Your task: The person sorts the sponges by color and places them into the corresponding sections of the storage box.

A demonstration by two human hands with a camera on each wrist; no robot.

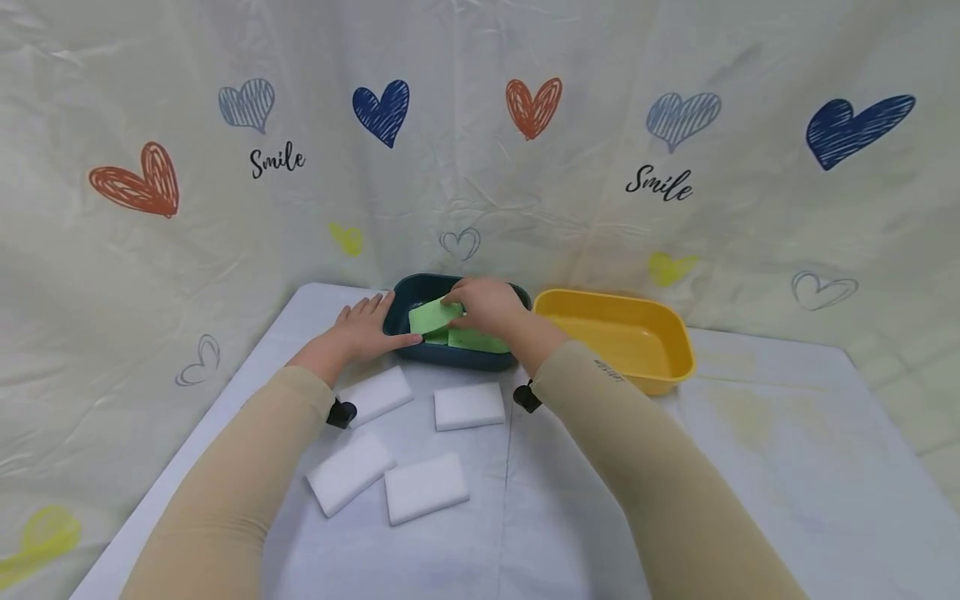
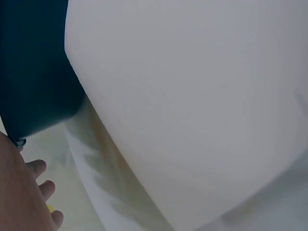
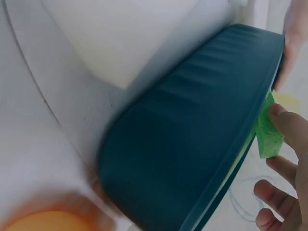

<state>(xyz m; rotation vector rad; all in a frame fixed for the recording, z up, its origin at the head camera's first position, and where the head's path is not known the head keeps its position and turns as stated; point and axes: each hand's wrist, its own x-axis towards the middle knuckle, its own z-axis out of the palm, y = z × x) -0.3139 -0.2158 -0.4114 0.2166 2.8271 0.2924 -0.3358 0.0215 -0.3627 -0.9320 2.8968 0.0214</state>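
A dark teal basin [image 1: 457, 357] stands at the table's back with green sponges [image 1: 477, 340] inside. My right hand [image 1: 491, 310] pinches one green sponge [image 1: 435, 316] between thumb and fingers over the basin; the right wrist view shows this sponge [image 3: 269, 130] at the rim, held by the hand [image 3: 291, 168]. My left hand [image 1: 367, 329] rests at the basin's left edge, fingers spread and thumb along the near rim. In the left wrist view, part of that hand [image 2: 24, 192] shows beside the basin [image 2: 38, 72].
A yellow basin [image 1: 622, 333] stands right of the teal one. Several white blocks lie on the table in front: one near the left wrist [image 1: 377, 394], one in the middle [image 1: 469, 407], others nearer [image 1: 426, 488]. A curtain printed with hearts hangs behind.
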